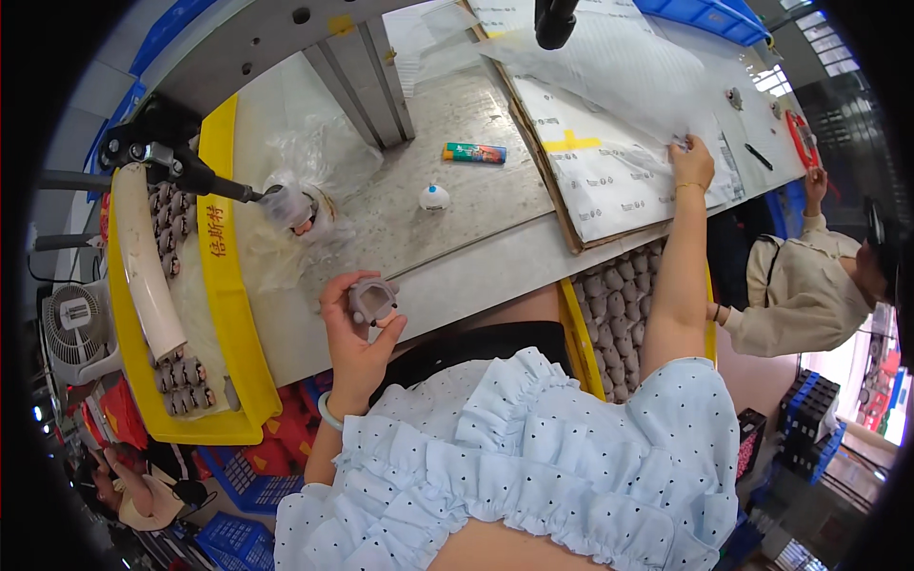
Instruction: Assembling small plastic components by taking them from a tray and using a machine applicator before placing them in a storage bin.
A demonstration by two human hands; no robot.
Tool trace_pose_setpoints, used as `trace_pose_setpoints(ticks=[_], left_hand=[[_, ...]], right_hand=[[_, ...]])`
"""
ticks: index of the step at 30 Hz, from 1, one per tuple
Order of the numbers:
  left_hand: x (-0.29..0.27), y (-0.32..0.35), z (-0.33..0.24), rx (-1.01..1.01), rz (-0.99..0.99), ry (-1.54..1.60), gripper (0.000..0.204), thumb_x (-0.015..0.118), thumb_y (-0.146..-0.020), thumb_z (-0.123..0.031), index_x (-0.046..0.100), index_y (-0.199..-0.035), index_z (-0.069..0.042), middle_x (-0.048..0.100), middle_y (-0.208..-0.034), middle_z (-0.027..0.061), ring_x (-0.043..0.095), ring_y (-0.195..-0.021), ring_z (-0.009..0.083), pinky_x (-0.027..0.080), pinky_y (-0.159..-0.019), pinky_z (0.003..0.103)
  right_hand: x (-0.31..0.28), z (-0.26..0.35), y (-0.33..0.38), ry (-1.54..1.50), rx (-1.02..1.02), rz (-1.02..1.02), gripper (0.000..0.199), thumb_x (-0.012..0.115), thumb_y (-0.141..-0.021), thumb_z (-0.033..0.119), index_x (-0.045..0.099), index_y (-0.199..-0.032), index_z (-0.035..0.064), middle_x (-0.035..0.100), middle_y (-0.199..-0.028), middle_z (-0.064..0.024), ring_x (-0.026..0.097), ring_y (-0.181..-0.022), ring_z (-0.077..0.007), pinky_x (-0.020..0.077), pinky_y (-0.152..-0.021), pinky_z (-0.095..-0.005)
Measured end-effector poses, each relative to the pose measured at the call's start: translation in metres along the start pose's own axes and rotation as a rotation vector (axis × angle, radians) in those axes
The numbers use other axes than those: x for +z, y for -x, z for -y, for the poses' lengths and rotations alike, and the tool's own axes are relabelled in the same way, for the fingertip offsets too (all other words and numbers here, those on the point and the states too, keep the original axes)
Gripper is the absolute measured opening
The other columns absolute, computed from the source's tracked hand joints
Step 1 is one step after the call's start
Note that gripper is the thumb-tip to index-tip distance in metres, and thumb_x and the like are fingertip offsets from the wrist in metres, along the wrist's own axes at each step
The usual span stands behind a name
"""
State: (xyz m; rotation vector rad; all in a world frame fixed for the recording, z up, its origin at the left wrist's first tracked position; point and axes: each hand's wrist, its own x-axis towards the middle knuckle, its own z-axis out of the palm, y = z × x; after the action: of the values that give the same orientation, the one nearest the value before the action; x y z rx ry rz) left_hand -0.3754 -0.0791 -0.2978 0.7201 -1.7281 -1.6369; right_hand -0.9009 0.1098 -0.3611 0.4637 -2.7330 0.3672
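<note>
Between the fingers and thumb of my left hand (354, 357) is a small grey hollow plastic shell (371, 299), its open side showing, held up at the table's front edge. Out to the right, my right hand (693, 166) pinches the near edge of a thin translucent sheet (619, 81). That sheet is partly lifted and curls over a white printed sheet (619, 190) with small dark marks and a yellow cross-shaped patch. A cardboard layer (545, 167) shows under the printed sheet's left side.
A metal machine post (357, 81) and a plastic-wrapped fixture (309, 211) stand at left. A small white dome (433, 198) and a colourful cylinder (474, 153) lie mid-table. Yellow bins (221, 257) hold several grey parts (614, 319). A co-worker (809, 276) is at right.
</note>
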Motion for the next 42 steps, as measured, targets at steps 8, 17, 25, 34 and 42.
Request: trace_pose_setpoints(ticks=[8,17,25,34,42], left_hand=[[0.001,0.001,0.009,-0.059,-0.016,0.059,0.068,0.066,-0.069,0.009,0.030,-0.124,-0.010,0.042,-0.117,0.0098,0.045,-0.107,0.0179,0.040,-0.091,0.031],[-0.002,-0.001,0.018,-0.104,-0.018,0.208,0.071,0.067,-0.070,0.008,0.028,-0.126,-0.011,0.042,-0.117,0.0107,0.047,-0.106,0.0199,0.043,-0.090,0.034],[-0.005,-0.005,0.032,-0.191,0.007,0.275,0.070,0.064,-0.073,0.007,0.024,-0.128,-0.010,0.043,-0.117,0.0116,0.049,-0.103,0.0184,0.043,-0.087,0.030],[0.001,-0.004,0.043,-0.195,0.077,0.177,0.072,0.063,-0.074,0.005,0.020,-0.130,-0.010,0.042,-0.110,0.0102,0.048,-0.100,0.0159,0.041,-0.089,0.029],[-0.001,0.003,0.031,0.071,0.088,-0.266,0.069,0.054,-0.075,0.009,0.019,-0.130,-0.013,0.035,-0.119,0.0095,0.045,-0.110,0.0196,0.041,-0.091,0.035]], right_hand=[[-0.074,0.135,0.118,-1.130,-0.087,0.237,0.032,0.066,-0.073,0.002,0.062,-0.105,0.0042,0.063,-0.096,-0.0064,0.062,-0.087,-0.0143,0.0504,-0.074,-0.0256],[-0.064,0.221,0.216,-0.673,-0.730,0.297,0.024,0.070,-0.070,0.008,0.056,-0.088,0.0037,0.062,-0.101,-0.0092,0.059,-0.092,-0.0263,0.0477,-0.076,-0.0335],[-0.075,0.219,0.195,-0.705,-0.716,0.625,0.029,0.069,-0.070,0.004,0.059,-0.097,0.0039,0.059,-0.104,-0.0100,0.056,-0.094,-0.0292,0.0456,-0.080,-0.0350],[-0.112,0.227,0.232,-1.075,-0.695,0.790,0.047,0.073,-0.066,0.002,0.058,-0.110,0.0042,0.055,-0.103,-0.0113,0.055,-0.090,-0.0264,0.0458,-0.080,-0.0322],[-0.118,0.263,0.278,-1.182,-0.711,0.927,0.047,0.076,-0.064,0.007,0.062,-0.108,0.0076,0.055,-0.104,-0.0096,0.054,-0.096,-0.0257,0.0444,-0.084,-0.0321]])
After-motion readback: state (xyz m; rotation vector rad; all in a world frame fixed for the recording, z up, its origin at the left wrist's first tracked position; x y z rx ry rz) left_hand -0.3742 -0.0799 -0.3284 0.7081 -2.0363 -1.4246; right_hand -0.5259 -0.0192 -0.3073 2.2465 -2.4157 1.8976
